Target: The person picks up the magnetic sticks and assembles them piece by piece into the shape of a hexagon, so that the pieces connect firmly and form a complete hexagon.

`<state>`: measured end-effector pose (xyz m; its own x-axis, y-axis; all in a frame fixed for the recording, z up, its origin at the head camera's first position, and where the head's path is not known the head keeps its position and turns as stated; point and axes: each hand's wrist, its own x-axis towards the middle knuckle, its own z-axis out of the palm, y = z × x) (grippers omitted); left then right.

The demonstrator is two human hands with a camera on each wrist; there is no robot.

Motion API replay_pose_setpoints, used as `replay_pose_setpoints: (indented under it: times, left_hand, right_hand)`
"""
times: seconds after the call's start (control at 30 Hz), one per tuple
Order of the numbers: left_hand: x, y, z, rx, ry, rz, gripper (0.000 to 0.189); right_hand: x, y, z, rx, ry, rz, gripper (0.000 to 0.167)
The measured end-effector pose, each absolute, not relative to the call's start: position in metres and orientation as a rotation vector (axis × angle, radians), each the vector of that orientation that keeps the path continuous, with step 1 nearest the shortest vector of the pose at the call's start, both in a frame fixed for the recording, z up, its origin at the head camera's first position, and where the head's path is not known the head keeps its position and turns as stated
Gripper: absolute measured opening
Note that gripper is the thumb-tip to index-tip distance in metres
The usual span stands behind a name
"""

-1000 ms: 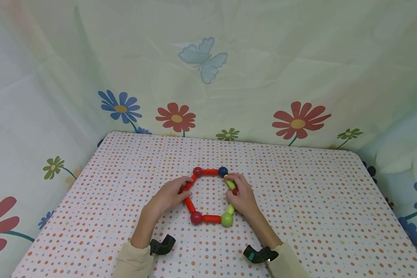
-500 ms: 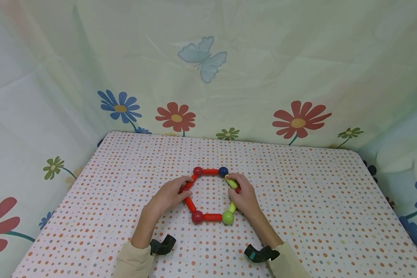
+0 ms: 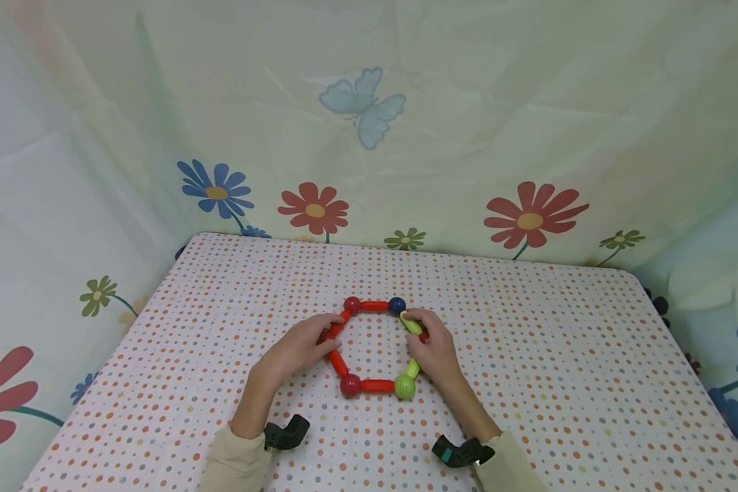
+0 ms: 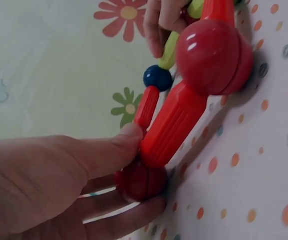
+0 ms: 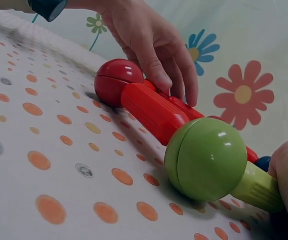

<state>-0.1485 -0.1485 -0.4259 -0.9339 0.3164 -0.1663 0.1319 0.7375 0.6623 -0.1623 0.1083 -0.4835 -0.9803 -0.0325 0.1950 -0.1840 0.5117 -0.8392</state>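
Note:
Magnetic building rods and balls form a six-sided ring (image 3: 377, 387) lying on the table. Its left sides, top and bottom are red rods; the two right sides are lime rods (image 3: 413, 367). At the left corner my left hand (image 3: 298, 347) holds a dark red ball (image 4: 144, 182), thumb against the joined rods and fingers around the ball. My right hand (image 3: 433, 345) grips the opposite corner, largely covering a red ball (image 3: 424, 337) between the lime rods. A blue ball (image 3: 397, 305) marks the far right corner, a green ball (image 3: 404, 387) the near right one.
The tabletop (image 3: 559, 355) wears a white cover with coloured dots. A hanging cloth (image 3: 443, 123) printed with flowers and a butterfly surrounds its back and sides. Black devices (image 3: 463, 452) are strapped to both wrists.
My right hand and the ring's right side have shifted slightly to the right. My left hand keeps its hold at the left corner, and the ring stays joined.

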Motion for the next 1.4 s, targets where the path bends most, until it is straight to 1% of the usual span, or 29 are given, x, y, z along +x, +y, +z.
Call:
replay_pose_setpoints:
  times: [0.2, 0.53, 0.67, 1.1, 1.4]
  left_hand:
    - [-0.1523, -0.1521, -0.4267, 0.404, 2.649, 1.000, 0.044]
    - [-0.1538, -0.1460, -0.4325, 0.344, 2.766, 1.032, 0.039]
    - [-0.1539, -0.1461, -0.4339, 0.316, 2.788, 1.025, 0.038]
    - [-0.1521, -0.1453, -0.4324, 0.287, 2.761, 0.992, 0.039]
    - [-0.1511, -0.1476, -0.4299, 0.211, 2.766, 0.965, 0.038]
  right_hand:
    - [-0.1628, 0.1084, -0.4825, 0.148, -2.578, 1.478, 0.040]
    - [-0.1651, 0.1083, -0.4815, 0.118, -2.534, 1.426, 0.028]
    - [-0.1664, 0.1079, -0.4812, 0.121, -2.543, 1.429, 0.026]
    - [-0.1643, 0.1091, -0.4817, 0.081, -2.551, 1.446, 0.025]
    - [-0.1643, 0.1075, -0.4811, 0.026, -2.561, 1.464, 0.028]
